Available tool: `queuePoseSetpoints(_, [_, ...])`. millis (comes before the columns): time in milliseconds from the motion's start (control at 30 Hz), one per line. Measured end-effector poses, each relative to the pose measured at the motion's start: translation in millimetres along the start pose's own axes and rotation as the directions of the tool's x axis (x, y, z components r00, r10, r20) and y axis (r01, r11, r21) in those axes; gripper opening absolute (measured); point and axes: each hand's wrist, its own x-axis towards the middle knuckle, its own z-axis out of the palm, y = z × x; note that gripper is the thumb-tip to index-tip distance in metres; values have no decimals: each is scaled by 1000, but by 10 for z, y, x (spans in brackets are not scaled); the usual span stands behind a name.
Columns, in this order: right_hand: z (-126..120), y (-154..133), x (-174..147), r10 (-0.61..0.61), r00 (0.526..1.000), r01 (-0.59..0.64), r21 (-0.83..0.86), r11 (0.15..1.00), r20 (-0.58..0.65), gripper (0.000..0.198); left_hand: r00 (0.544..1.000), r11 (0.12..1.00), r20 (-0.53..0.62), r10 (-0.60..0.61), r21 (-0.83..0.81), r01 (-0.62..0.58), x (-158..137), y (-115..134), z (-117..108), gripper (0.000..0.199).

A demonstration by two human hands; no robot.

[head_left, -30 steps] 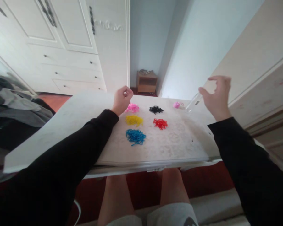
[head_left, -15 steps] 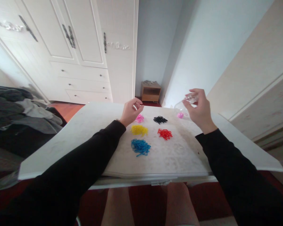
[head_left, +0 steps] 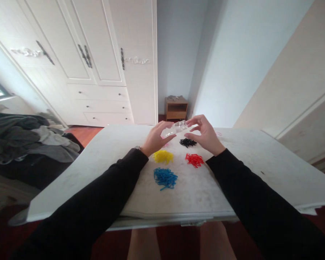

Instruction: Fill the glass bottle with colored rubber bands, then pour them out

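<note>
A clear plastic bottle (head_left: 176,128) lies tilted on its side above the table, its neck pointing right. My left hand (head_left: 158,136) is wrapped round the bottle's body. At the neck, my right hand (head_left: 203,133) has its fingers and thumb apart, the fingertips close to or touching the rim. Below the hands are small piles of band-like strips: black (head_left: 188,142), red (head_left: 195,160), yellow (head_left: 163,156) and blue (head_left: 165,178). A pink pile (head_left: 165,145) is mostly hidden behind my left hand. Behind my right hand, a bit of a pink loop (head_left: 219,133) shows.
The piles rest on a white table (head_left: 97,173) with a stained top. Heaped dark and grey clothes (head_left: 24,137) lie at the left. Beyond the table stand a white wardrobe (head_left: 103,97) and a small wooden nightstand (head_left: 176,108).
My right hand has brought the bottle leftward from the table's right side, and my left hand has taken hold of its body. The view has shifted slightly.
</note>
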Motion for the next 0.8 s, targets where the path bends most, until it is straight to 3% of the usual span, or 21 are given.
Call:
queuePoseSetpoints(33, [-119, 4, -27, 20, 999, -17, -66, 998, 32, 41, 1000, 1000, 7, -3, 4, 3, -1, 5, -13, 37])
queuePoseSetpoints(100, [-325, 22, -84, 105, 964, -56, -197, 979, 246, 27, 999, 1000, 31, -13, 10, 12, 1, 22, -37, 35])
queuePoseSetpoints(200, [-474, 51, -170, 250, 836, -99, -313, 944, 488, 24, 997, 999, 74, -28, 17, 27, 6, 51, -58, 34])
queuePoseSetpoints(267, [-474, 55, -218, 297, 771, -112, -340, 934, 563, 28, 995, 999, 95, -39, 19, 37, 6, 67, -64, 33])
queuePoseSetpoints(333, [-433, 40, -251, 296, 736, -99, -335, 937, 609, 36, 993, 998, 109, -51, 25, 49, 5, 81, -67, 33])
queuePoseSetpoints(633, [-254, -36, -308, 182, 680, 6, -254, 967, 710, 27, 990, 996, 117, -85, 29, 82, 12, 115, -75, 32])
queuePoseSetpoints(800, [-209, -27, -322, 147, 700, 53, -255, 965, 699, 23, 992, 998, 103, -67, 0, 67, 6, 113, -69, 31])
